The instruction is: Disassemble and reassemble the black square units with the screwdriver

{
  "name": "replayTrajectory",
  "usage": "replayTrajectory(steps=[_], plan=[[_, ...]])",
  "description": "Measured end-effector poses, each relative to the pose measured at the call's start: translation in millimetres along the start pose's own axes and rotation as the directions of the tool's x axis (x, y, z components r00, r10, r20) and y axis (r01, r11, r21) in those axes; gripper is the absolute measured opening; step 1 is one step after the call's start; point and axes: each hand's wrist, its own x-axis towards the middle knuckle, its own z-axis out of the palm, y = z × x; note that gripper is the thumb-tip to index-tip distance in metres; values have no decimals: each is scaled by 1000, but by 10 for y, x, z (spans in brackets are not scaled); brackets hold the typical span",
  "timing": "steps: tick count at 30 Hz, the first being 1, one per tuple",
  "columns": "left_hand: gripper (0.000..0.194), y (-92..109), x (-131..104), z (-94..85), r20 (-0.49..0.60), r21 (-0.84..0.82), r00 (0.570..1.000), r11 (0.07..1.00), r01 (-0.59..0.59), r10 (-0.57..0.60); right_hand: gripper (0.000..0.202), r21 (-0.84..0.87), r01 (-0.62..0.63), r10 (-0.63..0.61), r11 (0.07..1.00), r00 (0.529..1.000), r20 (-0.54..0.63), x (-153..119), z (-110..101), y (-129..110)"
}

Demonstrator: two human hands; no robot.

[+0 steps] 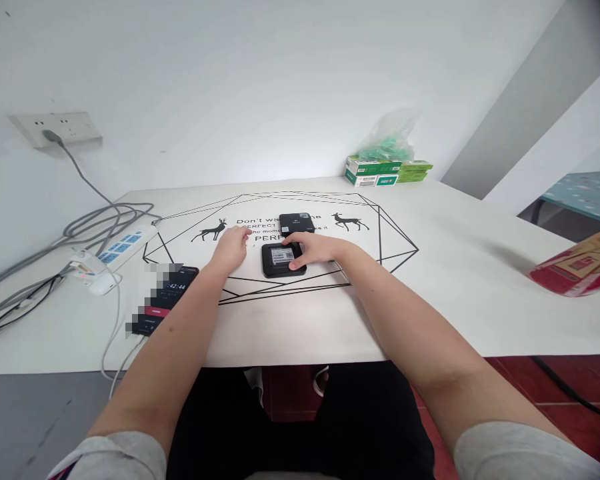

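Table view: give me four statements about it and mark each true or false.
1. The right hand touches the near black device. True.
2. The left hand holds the phone. False: the phone lies on the table, beside the left forearm.
3. A plug is in the wall socket. True.
4. The plastic bag lies on the floor. False: it sits on the green boxes.

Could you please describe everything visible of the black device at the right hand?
The black device is squarish with rounded corners and looks like plastic. A white label on top carries print too small to read. It lies flat on the white table, nearer the person than a second black device. The right hand touches its top with the thumb; the left hand is apart from it.
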Motion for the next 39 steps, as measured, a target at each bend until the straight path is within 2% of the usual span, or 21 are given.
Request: replayTrajectory(steps=[2, 4, 9, 13, 16, 19, 22, 26, 28, 39], plan=[[41, -40, 10, 42, -23, 136, 999, 990, 35, -32, 87, 2, 9, -9, 1000, 1000, 12, -65, 9, -11], [39, -56, 5, 92, 20, 217, 999, 975, 45, -50, 85, 12, 22, -23, 1000, 1000, 13, -112, 25, -11], [37, -14, 9, 181, 124, 281, 992, 959, -15, -21, 84, 15, 66, -66, 998, 998, -7, -126, 48, 30], [32, 7, 53, 187, 103, 293, 995, 956, -25, -6, 60, -17, 74, -76, 997, 991, -113, -87, 58, 42], [28, 10, 80, 174, 83, 234, 996, 972, -28, 8, 45, -83, 42, -57, 996, 983, -176, -50, 96, 28], [27, 34, 87, 151, 73, 162, 997, 987, -21, 9, 40, -191, 54, -87, 980, 982, -168, -11, 154, 19], [24, 88, 76, 116, 65, 100, 998, 995, -16, 10, 37, -214, 70, -109, 974, 979, -174, 15, 197, 28], [20, 183, 44, 88, 107, -162, 989, 984, -79, 97, 41, -219, 78, -115, 973, 981, -159, 20, 218, 40], [17, 222, 30, 90, 127, -243, 981, 964, -109, 143, 44, -230, 83, -120, 970, 981, -152, 18, 223, 38], [16, 295, -10, 74, 129, -219, 975, 964, -149, 180, 43, -242, 52, -93, 969, 983, -159, 20, 261, -18]])
